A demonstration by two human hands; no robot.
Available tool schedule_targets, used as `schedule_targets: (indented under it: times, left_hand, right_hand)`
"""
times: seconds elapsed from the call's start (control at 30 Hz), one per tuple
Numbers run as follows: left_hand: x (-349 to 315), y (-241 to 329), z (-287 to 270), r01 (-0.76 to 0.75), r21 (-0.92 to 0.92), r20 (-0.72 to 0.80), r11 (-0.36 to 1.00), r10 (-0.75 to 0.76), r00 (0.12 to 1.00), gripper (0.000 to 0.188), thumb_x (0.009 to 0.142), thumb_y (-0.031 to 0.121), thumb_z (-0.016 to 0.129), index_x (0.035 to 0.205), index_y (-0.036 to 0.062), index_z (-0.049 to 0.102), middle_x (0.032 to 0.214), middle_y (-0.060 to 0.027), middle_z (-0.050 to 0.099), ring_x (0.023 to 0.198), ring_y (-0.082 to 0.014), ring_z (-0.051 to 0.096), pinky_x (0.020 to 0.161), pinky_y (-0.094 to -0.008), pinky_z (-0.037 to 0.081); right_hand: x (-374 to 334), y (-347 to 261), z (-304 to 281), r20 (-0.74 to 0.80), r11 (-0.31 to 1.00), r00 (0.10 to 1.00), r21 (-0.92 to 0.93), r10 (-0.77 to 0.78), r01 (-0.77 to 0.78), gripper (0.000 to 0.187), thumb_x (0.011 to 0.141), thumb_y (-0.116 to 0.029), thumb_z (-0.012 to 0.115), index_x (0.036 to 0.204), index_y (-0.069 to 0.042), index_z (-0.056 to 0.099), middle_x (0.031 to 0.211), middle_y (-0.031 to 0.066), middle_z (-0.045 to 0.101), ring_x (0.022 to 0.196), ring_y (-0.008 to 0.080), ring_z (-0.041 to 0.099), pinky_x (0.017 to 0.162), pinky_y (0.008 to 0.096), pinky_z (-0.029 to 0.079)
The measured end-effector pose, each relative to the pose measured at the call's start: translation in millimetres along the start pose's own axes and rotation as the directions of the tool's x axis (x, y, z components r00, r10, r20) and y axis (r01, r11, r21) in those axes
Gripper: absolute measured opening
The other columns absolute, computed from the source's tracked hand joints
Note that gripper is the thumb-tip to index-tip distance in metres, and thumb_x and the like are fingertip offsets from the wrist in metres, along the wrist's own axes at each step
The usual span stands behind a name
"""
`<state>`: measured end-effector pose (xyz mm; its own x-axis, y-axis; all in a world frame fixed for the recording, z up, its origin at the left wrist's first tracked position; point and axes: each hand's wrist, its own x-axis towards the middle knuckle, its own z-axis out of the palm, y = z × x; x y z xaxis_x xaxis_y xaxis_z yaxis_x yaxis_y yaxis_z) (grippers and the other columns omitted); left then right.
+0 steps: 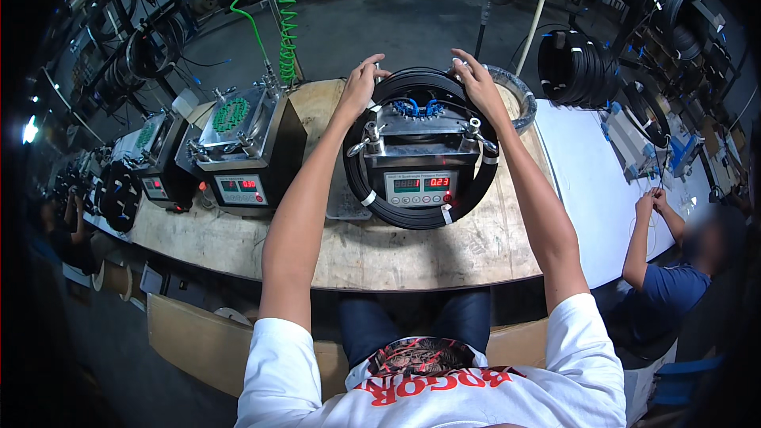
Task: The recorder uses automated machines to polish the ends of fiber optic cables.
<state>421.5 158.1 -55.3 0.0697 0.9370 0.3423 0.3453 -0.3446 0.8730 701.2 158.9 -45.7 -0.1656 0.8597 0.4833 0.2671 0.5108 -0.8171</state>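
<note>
A polishing machine point(420, 160) with a metal top and a lit red display stands before me on the wooden table. A coil of black cable point(361, 190), bound with white ties, loops around it. Blue fittings point(418, 108) ring the machine's top plate. My left hand point(362, 85) is closed at the back left corner, a shiny metal clamp piece between thumb and finger. At the back right corner my right hand point(476, 83) closes on a similar metal piece. Both hands are beside the coil's far edge. Two front clamps point(372, 136) with levers show at the near corners.
To the left stand another machine point(246, 150) with a green ring on top and a third beyond it. Green coiled air hoses point(287, 24) hang behind. A wrapped coil point(519, 99) lies at the right, near a white table point(590, 182). A co-worker point(666, 277) sits far right.
</note>
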Motion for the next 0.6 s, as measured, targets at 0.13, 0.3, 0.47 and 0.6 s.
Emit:
schedule_targets:
  times: [0.13, 0.3, 0.47, 0.6]
  left_hand:
    - [-2.2, 6.9, 3.0, 0.007, -0.042, 0.019, 0.999, -0.006, 1.000, 0.052, 0.104, 0.032, 0.029, 0.143, 0.0056, 0.050, 0.118, -0.0156, 0.070, 0.119, -0.0248, 0.058, 0.107, -0.0363, 0.038]
    - [-3.7, 9.0, 2.4, -0.021, -0.037, 0.052, 0.999, 0.023, 0.998, 0.047, 0.101, 0.021, 0.040, 0.144, 0.0048, 0.049, 0.112, -0.0147, 0.072, 0.112, -0.0205, 0.062, 0.106, -0.0328, 0.039]
    - [-2.9, 7.9, 5.2, -0.019, -0.021, -0.025, 1.000, 0.019, 1.000, 0.048, 0.099, 0.020, 0.042, 0.143, 0.0020, 0.048, 0.109, -0.0162, 0.073, 0.109, -0.0212, 0.064, 0.102, -0.0321, 0.042]
    - [1.2, 1.6, 3.3, 0.067, -0.018, -0.052, 0.998, -0.068, 0.996, 0.052, 0.099, 0.027, 0.040, 0.143, 0.0002, 0.048, 0.110, -0.0175, 0.074, 0.115, -0.0240, 0.064, 0.105, -0.0328, 0.041]
  right_hand:
    - [1.2, 3.2, -3.9, 0.017, 0.999, 0.999, 0.027, 0.040, -0.041, 0.047, 0.105, -0.037, 0.052, 0.140, -0.007, 0.054, 0.098, 0.0128, 0.069, 0.096, 0.0177, 0.061, 0.093, 0.0304, 0.046]
    - [-0.2, -0.8, -1.5, 0.001, 0.997, 0.997, 0.006, 0.071, -0.071, 0.050, 0.104, -0.039, 0.053, 0.141, -0.006, 0.053, 0.099, 0.0134, 0.069, 0.098, 0.0182, 0.062, 0.094, 0.0306, 0.046]
    - [-0.3, -2.6, -1.3, -0.019, 0.996, 0.996, 0.002, 0.085, -0.085, 0.054, 0.103, -0.042, 0.054, 0.140, -0.003, 0.053, 0.100, 0.0137, 0.069, 0.100, 0.0190, 0.063, 0.095, 0.0307, 0.046]
    - [-0.1, -3.0, -1.5, 0.002, 0.996, 0.996, 0.009, 0.086, -0.086, 0.053, 0.103, -0.042, 0.053, 0.140, -0.003, 0.053, 0.100, 0.0140, 0.070, 0.100, 0.0192, 0.063, 0.095, 0.0310, 0.046]
